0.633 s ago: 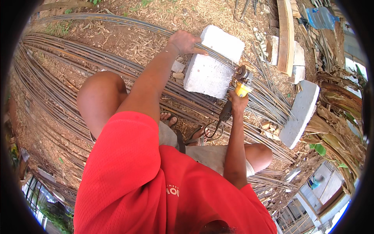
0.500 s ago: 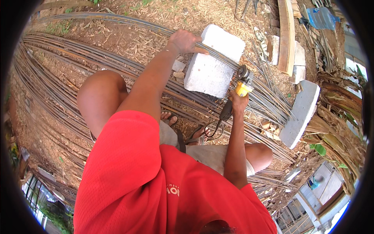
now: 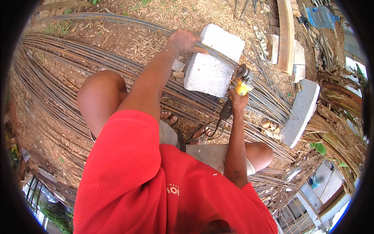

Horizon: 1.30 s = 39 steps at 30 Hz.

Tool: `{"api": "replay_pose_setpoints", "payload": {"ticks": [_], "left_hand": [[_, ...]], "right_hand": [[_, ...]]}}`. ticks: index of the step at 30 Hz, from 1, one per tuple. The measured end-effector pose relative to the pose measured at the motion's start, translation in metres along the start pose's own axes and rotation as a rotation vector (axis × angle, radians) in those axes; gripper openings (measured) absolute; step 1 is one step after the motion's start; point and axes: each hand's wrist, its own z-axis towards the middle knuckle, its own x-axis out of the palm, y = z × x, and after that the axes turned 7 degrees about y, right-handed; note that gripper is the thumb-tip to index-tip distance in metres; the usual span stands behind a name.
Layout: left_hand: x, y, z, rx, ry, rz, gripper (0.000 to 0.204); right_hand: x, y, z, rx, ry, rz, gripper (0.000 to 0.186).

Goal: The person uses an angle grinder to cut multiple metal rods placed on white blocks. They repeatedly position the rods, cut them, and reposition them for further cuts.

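Note:
My left hand (image 3: 185, 41) grips a slim bundle of steel rebars (image 3: 218, 56) lying across a white speckled block (image 3: 209, 76). In my right hand (image 3: 237, 100) is a yellow and black angle grinder (image 3: 243, 86), its dark disc at the rebars just past the block's right side; whether the disc touches them I cannot make out. The grinder's black cord (image 3: 212, 133) loops beside my sandalled foot. More long rebars (image 3: 85, 56) lie beneath and around the block. A few small bright streaks (image 3: 217, 174) show over my red shirt.
A grey slab (image 3: 298, 113) stands at the right amid rebar ends. Timber boards (image 3: 285, 35), broken blocks (image 3: 272, 48) and a blue plastic jug (image 3: 320, 17) are at the top right. Dried banana trunks (image 3: 331, 128) line the right edge. My bent knees frame the work.
The grinder head has shifted very slightly up and to the right. Small bright streaks now appear over my shirt and shorts. My left hand has stayed in about the same place.

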Motion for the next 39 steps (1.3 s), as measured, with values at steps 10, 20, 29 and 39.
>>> {"api": "replay_pose_setpoints", "payload": {"ticks": [10, 20, 29, 39], "left_hand": [[0.0, -0.001, -0.001, -0.014, -0.019, -0.013, 0.103], [0.008, 0.001, -0.001, 0.012, -0.157, 0.002, 0.104], [0.01, 0.004, 0.002, 0.029, -0.102, -0.049, 0.105], [0.009, 0.002, 0.001, 0.031, -0.132, -0.005, 0.098]], "right_hand": [[0.001, -0.002, 0.003, 0.004, -0.027, -0.063, 0.039], [0.001, -0.006, 0.005, -0.005, -0.009, -0.017, 0.048], [0.0, -0.001, -0.002, -0.001, -0.003, -0.053, 0.042], [-0.002, -0.013, 0.006, -0.053, -0.056, -0.152, 0.038]]}}
